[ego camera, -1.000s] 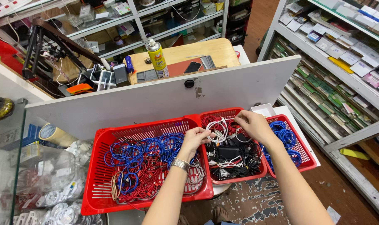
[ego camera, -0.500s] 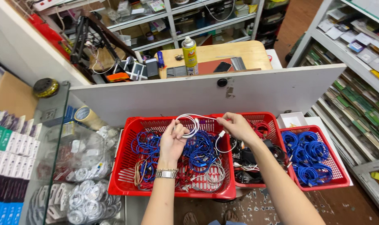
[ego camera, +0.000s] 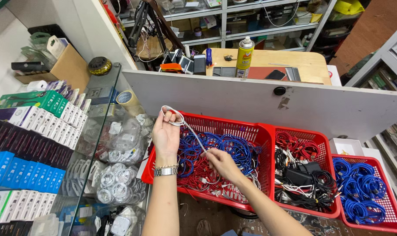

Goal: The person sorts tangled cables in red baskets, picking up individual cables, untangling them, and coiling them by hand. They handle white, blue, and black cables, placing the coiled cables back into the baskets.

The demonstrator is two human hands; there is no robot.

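Gripping a white cable (ego camera: pixel 190 131) taut, left hand (ego camera: pixel 165 135) and right hand (ego camera: pixel 220 162) apart (red basket (ego camera: pixel 259 131) below).

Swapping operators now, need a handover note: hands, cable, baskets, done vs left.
Left hand: raised, holding a coiled loop of thin white cable.
Right hand: pinching the cable's free end, pulled taut over the large red plastic basket of blue and red cables.
Middle red basket: black and white cables, adapters. Right red basket: blue coils.
Done: a few loops wound.
Left: wind the straight tail; nothing ties the coil yet.
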